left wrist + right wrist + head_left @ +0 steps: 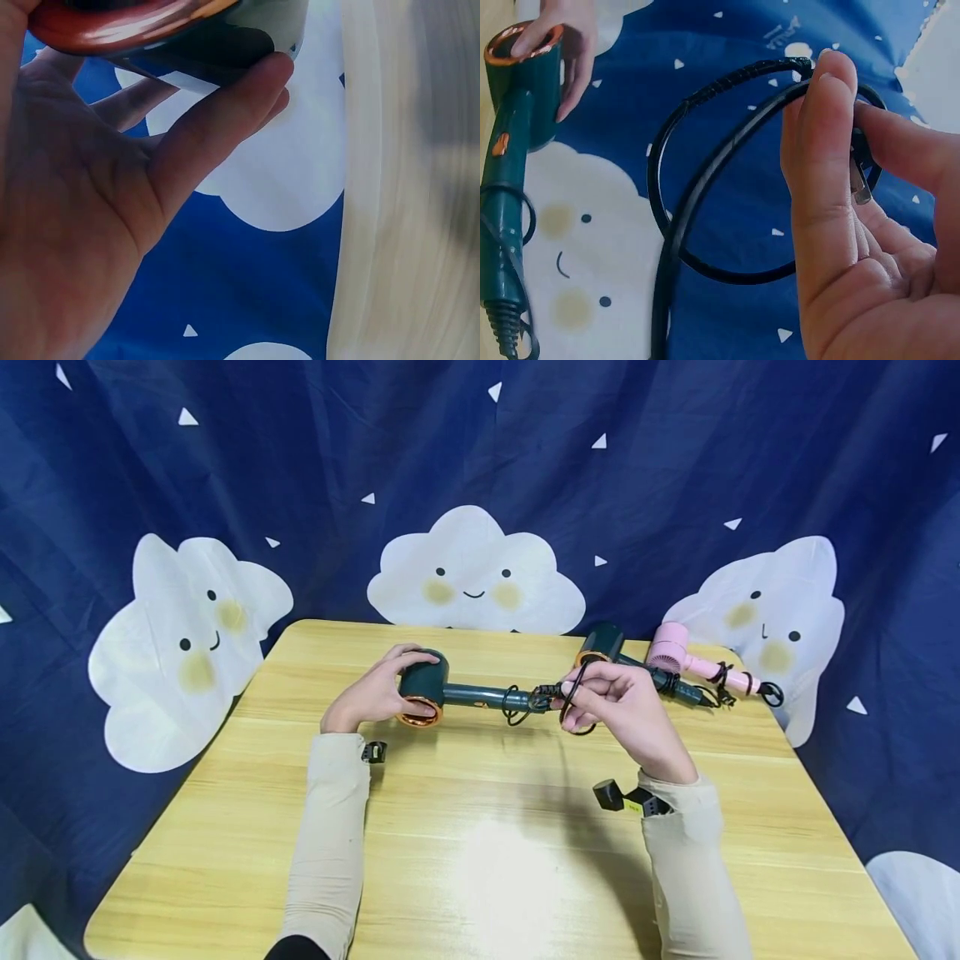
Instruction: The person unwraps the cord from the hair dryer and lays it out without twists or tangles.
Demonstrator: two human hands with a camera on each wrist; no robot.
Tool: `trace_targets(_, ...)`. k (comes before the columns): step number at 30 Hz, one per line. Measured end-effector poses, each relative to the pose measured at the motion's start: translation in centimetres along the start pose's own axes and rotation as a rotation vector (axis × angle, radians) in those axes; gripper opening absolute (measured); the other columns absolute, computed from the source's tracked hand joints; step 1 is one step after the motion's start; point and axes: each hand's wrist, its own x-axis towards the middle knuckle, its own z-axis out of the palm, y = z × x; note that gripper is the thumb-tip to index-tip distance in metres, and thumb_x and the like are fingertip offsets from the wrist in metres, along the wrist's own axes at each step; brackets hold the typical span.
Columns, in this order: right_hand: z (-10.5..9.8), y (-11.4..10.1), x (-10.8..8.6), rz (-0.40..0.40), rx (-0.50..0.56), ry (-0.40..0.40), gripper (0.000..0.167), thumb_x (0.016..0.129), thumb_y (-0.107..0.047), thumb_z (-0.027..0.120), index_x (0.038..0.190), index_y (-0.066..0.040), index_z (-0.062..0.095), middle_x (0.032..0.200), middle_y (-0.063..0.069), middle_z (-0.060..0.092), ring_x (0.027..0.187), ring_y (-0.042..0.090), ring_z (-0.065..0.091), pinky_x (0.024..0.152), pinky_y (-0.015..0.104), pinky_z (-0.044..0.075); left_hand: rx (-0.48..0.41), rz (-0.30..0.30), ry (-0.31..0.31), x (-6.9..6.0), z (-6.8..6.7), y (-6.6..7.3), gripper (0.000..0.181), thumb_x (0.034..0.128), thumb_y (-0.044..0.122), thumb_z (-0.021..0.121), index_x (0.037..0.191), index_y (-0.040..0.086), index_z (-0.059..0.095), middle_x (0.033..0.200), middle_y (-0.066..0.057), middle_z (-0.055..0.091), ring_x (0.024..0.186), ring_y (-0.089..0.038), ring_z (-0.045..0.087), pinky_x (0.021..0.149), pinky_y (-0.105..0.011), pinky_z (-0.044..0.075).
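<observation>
A dark green hair dryer (425, 678) with a copper-coloured ring lies level across the middle, its handle pointing right. My left hand (375, 693) grips its head, fingers behind and thumb at the ring; the left wrist view shows part of that ring (135, 26) close up. My right hand (626, 714) is beyond the handle's end. Between its thumb and fingers it pinches the plug (861, 180), whose metal prong shows in the right wrist view. The black cord (705, 178) loops beside those fingers, and some of it winds round the handle.
Behind my right hand lies a second dark green hair dryer (606, 639), partly hidden by that hand. Right of it is a pink hair dryer (669, 646) with its cord wrapped round the handle. The wooden table (465, 827) ends at a blue curtain (300, 460) with clouds.
</observation>
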Motion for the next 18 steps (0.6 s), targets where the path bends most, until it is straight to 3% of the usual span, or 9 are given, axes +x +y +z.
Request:
trace_targets(4, 0.2, -0.4, -0.3, -0.013, 0.012, -0.024, 0.007, 0.099, -0.001, 0.065, 0.101, -0.003, 0.072, 0.089, 0.003, 0.08, 0.065, 0.015, 0.075, 0.065, 0.032, 0.063, -0.003, -0.003, 0.01, -0.1, -0.2, -0.2, 0.086, 0.0731, 0.033, 0.096, 0.147, 0.032, 0.054, 0.165, -0.006, 0.029, 0.138, -0.04, 0.046, 0.109, -0.06, 0.047)
trace_targets(8, 0.2, -0.4, -0.2, 0.027, -0.029, -0.063, 0.007, 0.099, -0.003, 0.066, 0.102, -0.002, 0.072, 0.085, 0.002, 0.079, 0.065, 0.015, 0.074, 0.065, 0.033, 0.063, -0.009, 0.005, 0.031, -0.2, -0.4, -0.3, 0.086, 0.0723, 0.032, 0.096, 0.147, 0.032, 0.054, 0.164, -0.006, 0.03, 0.138, -0.04, 0.045, 0.109, -0.061, 0.046)
trace_targets(13, -0.1, 0.6, 0.4, 0.081, -0.087, -0.123, 0.012, 0.099, -0.007, 0.068, 0.107, 0.001, 0.072, 0.084, 0.001, 0.079, 0.068, 0.015, 0.074, 0.069, 0.033, 0.063, -0.017, 0.007, 0.049, -0.4, -0.7, -0.3, 0.086, 0.0724, 0.031, 0.096, 0.147, 0.034, 0.054, 0.164, -0.006, 0.031, 0.14, -0.039, 0.044, 0.109, -0.061, 0.046)
trace_targets(18, -0.7, 2.0, 1.2, 0.124, -0.11, -0.132, 0.014, 0.099, -0.01, 0.068, 0.108, 0.0, 0.072, 0.088, 0.0, 0.081, 0.073, 0.014, 0.074, 0.071, 0.031, 0.062, -0.038, 0.009, 0.054, -0.6, -0.9, -0.1, 0.085, 0.0728, 0.031, 0.096, 0.146, 0.035, 0.054, 0.164, -0.005, 0.031, 0.141, -0.039, 0.043, 0.109, -0.061, 0.046)
